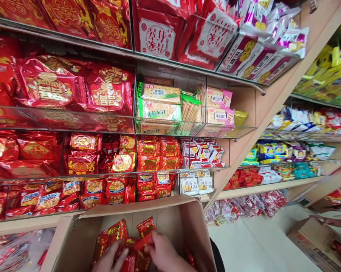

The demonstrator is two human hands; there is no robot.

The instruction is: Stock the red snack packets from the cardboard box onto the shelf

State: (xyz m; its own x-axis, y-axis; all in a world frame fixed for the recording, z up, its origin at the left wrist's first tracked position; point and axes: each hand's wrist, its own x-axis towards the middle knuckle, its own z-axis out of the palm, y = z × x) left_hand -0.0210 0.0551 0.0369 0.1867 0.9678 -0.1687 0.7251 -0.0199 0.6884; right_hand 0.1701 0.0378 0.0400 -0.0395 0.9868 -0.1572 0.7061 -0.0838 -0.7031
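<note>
An open cardboard box (191,223) stands low in front of me, holding several small red-and-gold wrapped snack packets (113,230). Inside it, my right hand (165,251) has its fingertips closed on a red snack packet (143,243). My left hand (109,260) lies among the packets to the left, its fingers stretched and apart, touching them. Slight blur covers both hands, and the bottom edge of the view cuts them off. Another loose packet (146,226) leans near the box's far wall.
Slanted shelves with clear dividers (136,124) rise just beyond the box, filled with wrapped snacks. Green-edged crackers (160,109) sit in a middle compartment. Right of the box are pale floor tiles (252,245), another cardboard box (315,241), and part of another person's hand (333,221).
</note>
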